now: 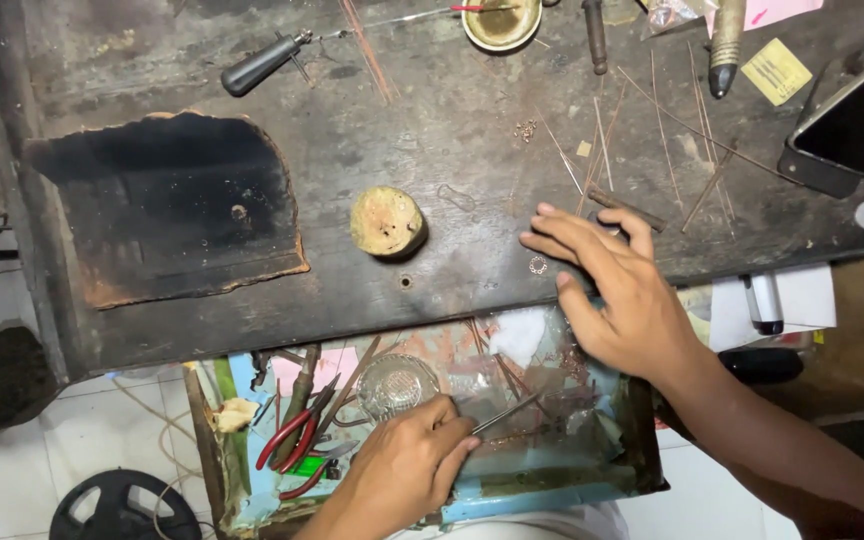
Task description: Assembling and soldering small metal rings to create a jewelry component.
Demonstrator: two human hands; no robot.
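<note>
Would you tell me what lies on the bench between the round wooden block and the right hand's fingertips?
In the head view, between the wooden block and the right hand lie a faint wire loop and a small beaded ring.

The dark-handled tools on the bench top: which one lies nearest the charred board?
The black-handled awl at upper left, lying diagonally just above the charred board. The other two dark-handled tools lie near the top edge, further right.

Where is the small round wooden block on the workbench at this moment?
In the head view, the wooden block stands near the middle of the bench, between the burnt board on its left and the right hand on its right.
</note>
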